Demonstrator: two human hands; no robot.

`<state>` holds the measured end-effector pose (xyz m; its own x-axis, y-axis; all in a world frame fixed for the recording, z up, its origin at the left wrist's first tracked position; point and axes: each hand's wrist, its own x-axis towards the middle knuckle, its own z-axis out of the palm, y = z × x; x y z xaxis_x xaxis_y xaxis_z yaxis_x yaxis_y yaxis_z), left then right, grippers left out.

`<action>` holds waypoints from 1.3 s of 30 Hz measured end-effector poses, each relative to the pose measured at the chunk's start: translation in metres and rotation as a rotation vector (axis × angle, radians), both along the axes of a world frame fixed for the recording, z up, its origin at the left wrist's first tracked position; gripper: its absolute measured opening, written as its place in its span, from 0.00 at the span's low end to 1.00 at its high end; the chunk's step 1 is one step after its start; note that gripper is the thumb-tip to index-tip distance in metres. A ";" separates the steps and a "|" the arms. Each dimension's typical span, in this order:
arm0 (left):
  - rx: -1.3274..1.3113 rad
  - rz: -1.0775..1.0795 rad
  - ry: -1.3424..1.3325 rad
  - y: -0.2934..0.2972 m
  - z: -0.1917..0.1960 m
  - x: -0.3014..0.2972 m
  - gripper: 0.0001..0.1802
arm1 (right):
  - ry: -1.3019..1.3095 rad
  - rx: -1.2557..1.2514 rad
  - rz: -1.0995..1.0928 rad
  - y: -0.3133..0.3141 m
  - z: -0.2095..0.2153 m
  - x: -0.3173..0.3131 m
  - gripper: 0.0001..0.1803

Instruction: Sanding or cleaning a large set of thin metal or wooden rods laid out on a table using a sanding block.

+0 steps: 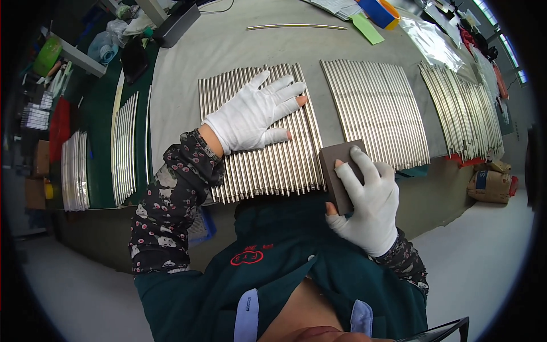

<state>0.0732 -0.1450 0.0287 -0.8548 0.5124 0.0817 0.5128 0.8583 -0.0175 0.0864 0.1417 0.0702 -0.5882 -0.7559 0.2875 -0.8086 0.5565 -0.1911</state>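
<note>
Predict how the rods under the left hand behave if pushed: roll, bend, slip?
The rods would probably roll sideways: they look slim and round. Likely stiff, since they lie nearly straight; possibly slippery, given their shiny metallic surface.

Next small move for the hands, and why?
Probably nudge the block lightly against the rod row on its left: the right hand grips it at that row's near right corner, and the left hand lies palm-down across the row, placed to steady it.
</note>
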 end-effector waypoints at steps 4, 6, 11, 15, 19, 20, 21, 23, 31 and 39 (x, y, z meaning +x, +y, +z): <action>0.020 -0.008 -0.005 -0.002 0.001 0.001 0.39 | -0.018 0.020 0.017 -0.001 0.003 0.000 0.37; 0.030 -0.001 -0.013 -0.001 0.003 0.002 0.40 | -0.035 0.030 0.025 -0.002 0.003 0.001 0.37; 0.056 -0.004 0.000 -0.005 0.000 0.003 0.41 | -0.045 0.006 0.071 -0.006 0.004 0.001 0.37; 0.071 -0.003 0.000 -0.006 -0.001 0.005 0.41 | -0.047 0.032 0.097 -0.015 0.002 -0.001 0.37; 0.045 0.004 0.006 -0.005 0.001 0.004 0.42 | 0.084 0.044 0.023 -0.047 -0.007 -0.021 0.35; 0.047 0.001 0.009 -0.004 0.001 0.003 0.42 | 0.090 0.043 0.015 -0.050 -0.008 -0.024 0.35; 0.048 0.002 0.006 -0.005 0.001 0.004 0.42 | 0.092 0.041 0.026 -0.047 -0.007 -0.022 0.35; 0.025 0.013 -0.023 -0.004 0.003 0.004 0.41 | 0.033 0.121 0.112 -0.028 0.000 -0.012 0.36; 0.019 0.015 0.002 -0.001 0.004 0.003 0.40 | 0.042 0.059 0.131 -0.018 0.006 -0.012 0.36; -0.032 0.000 0.006 0.007 0.001 -0.006 0.40 | 0.094 -0.144 -0.029 0.036 0.002 -0.020 0.32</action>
